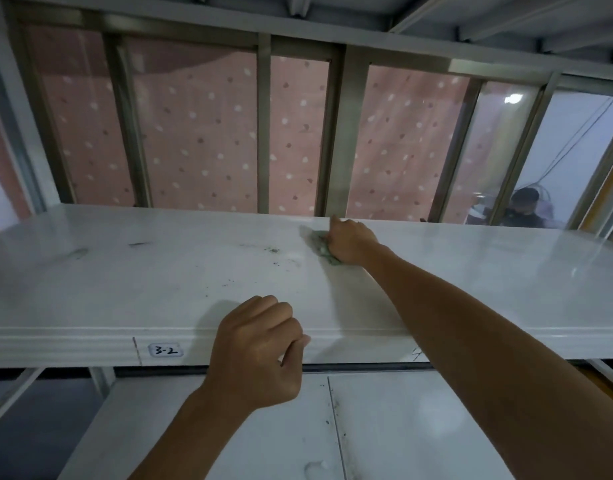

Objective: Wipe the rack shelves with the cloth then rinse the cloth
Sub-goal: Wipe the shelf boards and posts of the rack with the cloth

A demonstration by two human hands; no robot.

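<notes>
Cloth [320, 245] gripped by R hand [352, 242] near back of white shelf [125, 289], L hand [260, 348] fingers curled, holding nothing, resting on front edge, 3-2 label [165, 350] below.

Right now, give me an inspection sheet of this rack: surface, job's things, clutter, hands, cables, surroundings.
Surface: white shelf, dark smudges at left, green specks left of the cloth, glossy toward the right.
Job's things: green cloth bunched on the shelf near its far edge, under the right hand.
Clutter: nothing seen; only a label marked 3-2 on the front lip.
Grippers: right hand grips the cloth; left hand rests at the front edge, fingers curled, holding nothing.
Cables: thin wires beyond the glass, far right.
Surroundings: window frame with pink dotted curtain behind; a person beyond the glass at right; lower shelf below, speckled with dirt.
</notes>
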